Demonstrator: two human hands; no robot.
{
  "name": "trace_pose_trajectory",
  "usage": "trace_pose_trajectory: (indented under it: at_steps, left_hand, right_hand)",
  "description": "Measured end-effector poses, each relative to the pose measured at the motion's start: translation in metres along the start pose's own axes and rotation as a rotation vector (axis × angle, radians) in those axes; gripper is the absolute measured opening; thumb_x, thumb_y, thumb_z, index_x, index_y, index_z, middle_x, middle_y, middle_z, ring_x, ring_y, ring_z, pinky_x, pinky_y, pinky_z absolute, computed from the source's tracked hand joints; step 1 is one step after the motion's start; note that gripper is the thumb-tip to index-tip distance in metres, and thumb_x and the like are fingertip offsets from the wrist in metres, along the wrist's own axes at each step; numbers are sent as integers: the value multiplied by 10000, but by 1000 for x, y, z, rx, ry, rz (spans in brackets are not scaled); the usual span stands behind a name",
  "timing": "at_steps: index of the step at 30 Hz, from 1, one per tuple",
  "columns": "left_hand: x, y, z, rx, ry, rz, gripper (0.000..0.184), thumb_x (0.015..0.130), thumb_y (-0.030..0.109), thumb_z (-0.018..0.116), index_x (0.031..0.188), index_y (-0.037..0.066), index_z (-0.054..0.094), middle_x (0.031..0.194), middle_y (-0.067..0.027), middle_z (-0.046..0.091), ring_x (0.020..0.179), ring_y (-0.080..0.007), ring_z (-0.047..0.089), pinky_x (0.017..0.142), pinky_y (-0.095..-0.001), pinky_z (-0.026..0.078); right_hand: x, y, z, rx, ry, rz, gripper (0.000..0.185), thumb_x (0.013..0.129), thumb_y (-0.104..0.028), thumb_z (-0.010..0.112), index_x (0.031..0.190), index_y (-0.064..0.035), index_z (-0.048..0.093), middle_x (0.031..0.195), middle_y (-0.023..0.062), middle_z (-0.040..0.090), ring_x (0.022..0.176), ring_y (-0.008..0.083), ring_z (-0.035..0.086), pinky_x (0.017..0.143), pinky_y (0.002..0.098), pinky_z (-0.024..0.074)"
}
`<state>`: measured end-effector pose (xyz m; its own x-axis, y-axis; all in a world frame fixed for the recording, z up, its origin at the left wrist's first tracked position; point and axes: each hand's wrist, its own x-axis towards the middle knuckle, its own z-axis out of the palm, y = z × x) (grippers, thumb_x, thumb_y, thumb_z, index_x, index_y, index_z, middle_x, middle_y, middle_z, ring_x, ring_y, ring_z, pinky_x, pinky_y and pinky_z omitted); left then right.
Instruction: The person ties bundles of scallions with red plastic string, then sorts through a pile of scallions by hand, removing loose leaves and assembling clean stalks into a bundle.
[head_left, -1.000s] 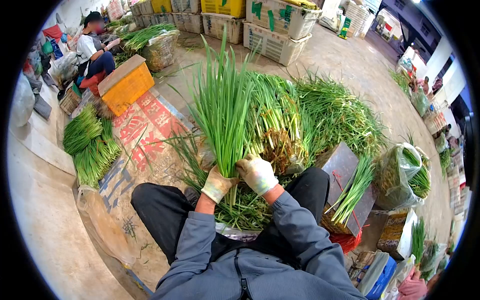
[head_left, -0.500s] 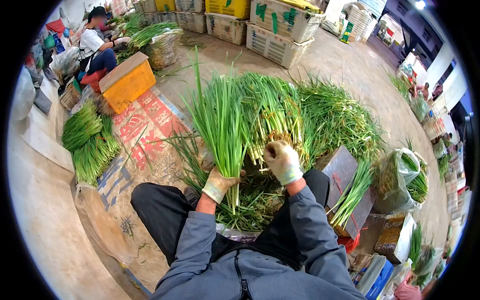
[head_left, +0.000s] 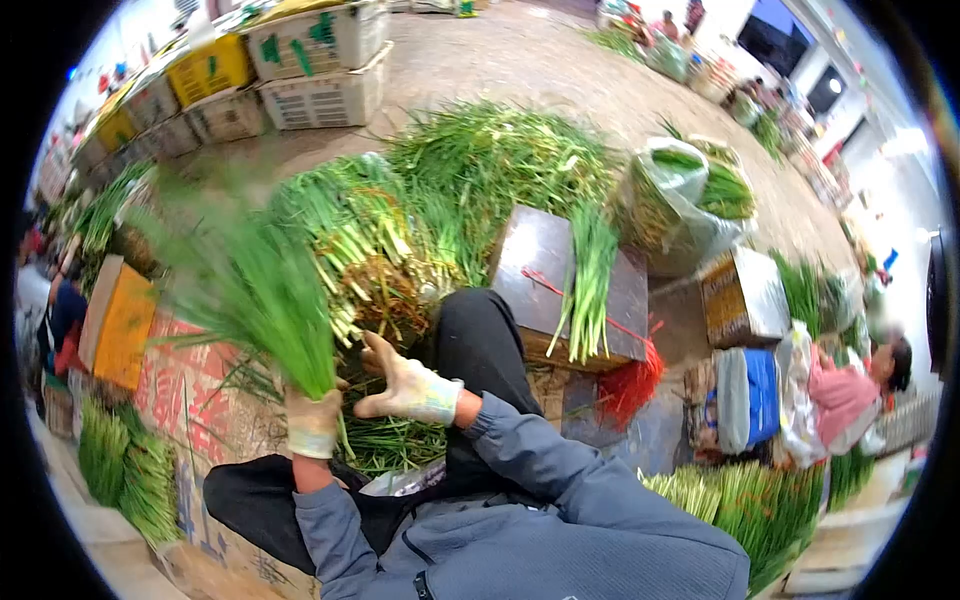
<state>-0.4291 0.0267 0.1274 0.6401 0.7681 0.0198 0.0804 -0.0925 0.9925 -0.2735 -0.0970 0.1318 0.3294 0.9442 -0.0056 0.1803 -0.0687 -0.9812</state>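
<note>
In my gloved left hand [head_left: 313,425] is an upright bunch of long green chives [head_left: 285,310], gripped near its pale stem ends; its leaf tips are smeared by motion. My gloved right hand [head_left: 415,385] is just right of the bunch, thumb and fingers apart, with nothing in it. Beyond it lies a heap of chives [head_left: 365,240] with whitish stems and brownish ends facing me. Loose green trimmings [head_left: 395,445] lie below my hands, between my knees.
On my right, a dark-topped box [head_left: 530,250] bears a small chive bundle [head_left: 592,280] and red ties [head_left: 632,385]. A larger loose pile [head_left: 500,150] lies ahead. A stuffed plastic bag [head_left: 665,215], stacked crates [head_left: 325,95], an orange box [head_left: 120,325] and a person in pink [head_left: 845,400] surround me.
The view has swung to the right. My right hand has gone from closed fingers to spread ones and is nearer the bunch. My left hand still holds the chives, which now lean leftward.
</note>
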Motion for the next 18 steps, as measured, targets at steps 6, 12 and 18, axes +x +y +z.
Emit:
trace_pose_trajectory:
  at_steps: [6, 12, 18]
  left_hand:
    - [-15, 35, 141, 673, -203, 457, 843, 797, 31, 616, 1535, 77, 212, 1176, -264, 626, 963, -454, 643, 826, -464, 536]
    - [-28, 10, 196, 612, -590, 307, 429, 901, 82, 569, 1323, 62, 493, 905, -213, 685, 830, -375, 681, 729, -451, 537]
    - [-1, 8, 154, 271, -435, 154, 222, 965, 101, 542, 1122, -10, 653, 786, -77, 686, 662, -148, 637, 644, -272, 512]
  right_hand:
    - [-16, -13, -55, 504, 768, -6, 324, 886, -174, 724, 1137, 5, 624, 953, 57, 696, 856, 145, 642, 786, 302, 530]
    - [-83, 10, -232, 645, 1048, -90, 256, 884, -212, 709, 1018, -20, 607, 689, 57, 636, 560, 190, 634, 551, 330, 545]
    - [-147, 88, -398, 196, 1179, 277, 328, 835, -183, 734, 1063, 24, 620, 736, 106, 678, 608, 228, 653, 583, 345, 530]
